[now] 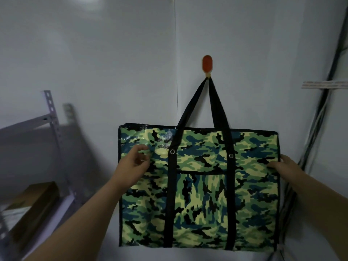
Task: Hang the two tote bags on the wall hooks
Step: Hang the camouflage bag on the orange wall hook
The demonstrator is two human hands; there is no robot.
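**camouflage bag on its hook, both hands at its sides**

far left: a grey metal shelf (53, 129) stands against the wall, a brown cardboard box (32, 206) lying on its lower level. next, the left hand (134, 166) lies against the upper left face of the camouflage tote bag (199, 187), fingers loosely curled and parted, touching the fabric but not clamped on it. centre: the bag hangs flat against the wall, long axis level, its black handles (204, 102) running up to a point over the orange wall hook (207, 65) directly above. right: the right hand (282, 166) meets the bag's right edge; whether it pinches the edge or only rests there cannot be told. far right: dark cables (320, 113) run down the wall just beside the bag. the bag lies between and just ahead of the hands, equally near to each. judged from this, the first bag is hung; the second bag and a second hook are not in view.
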